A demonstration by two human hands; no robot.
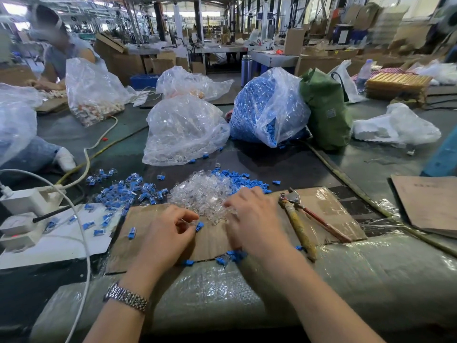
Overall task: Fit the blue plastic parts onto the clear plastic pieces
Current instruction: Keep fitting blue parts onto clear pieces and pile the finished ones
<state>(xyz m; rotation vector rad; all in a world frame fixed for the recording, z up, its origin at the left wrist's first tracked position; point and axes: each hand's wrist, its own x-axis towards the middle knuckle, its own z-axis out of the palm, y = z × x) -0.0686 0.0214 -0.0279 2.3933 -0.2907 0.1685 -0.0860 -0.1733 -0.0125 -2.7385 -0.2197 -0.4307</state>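
On the cardboard (212,243) at the near edge of the table (284,162), the left hand (168,233) has its fingers curled, pinching a small clear piece (190,221) with a blue part (199,226) just beside its fingertips. The right hand (254,219) lies palm down, fingers reaching into the clear pile (202,194) at the cardboard's far edge; whether it grips anything I cannot tell. Loose blue parts (244,180) lie behind that pile, fitted pieces (128,189) to its left. Pliers (296,219) rest on the cardboard's right side
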